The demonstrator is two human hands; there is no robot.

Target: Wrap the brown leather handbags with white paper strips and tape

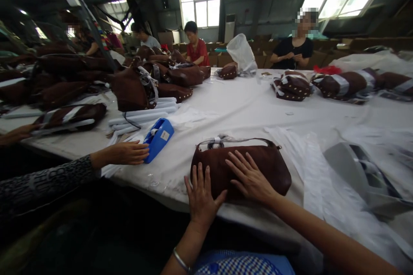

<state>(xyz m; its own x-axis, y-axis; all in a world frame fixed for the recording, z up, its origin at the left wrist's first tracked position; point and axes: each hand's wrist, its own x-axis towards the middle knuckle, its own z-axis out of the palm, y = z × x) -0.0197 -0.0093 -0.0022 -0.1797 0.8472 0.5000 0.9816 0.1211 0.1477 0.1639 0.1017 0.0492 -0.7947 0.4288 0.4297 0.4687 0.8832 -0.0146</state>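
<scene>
A brown leather handbag [271, 163] lies flat near the front edge of the white-covered table [245, 103], its handle wrapped in pale paper. My left hand [201, 197] rests on the bag's lower left part, fingers spread flat. My right hand [250, 176] lies on the middle of the bag, fingers stretched out toward the left. Neither hand holds anything.
A co-worker's hand [127, 153] at the left touches a blue tape dispenser [158, 139]. Piles of brown bags [138, 86] fill the left and far side, more wrapped bags [292, 86] at the right. White paper sheets [309, 159] lie to the right. Several people sit at the far edge.
</scene>
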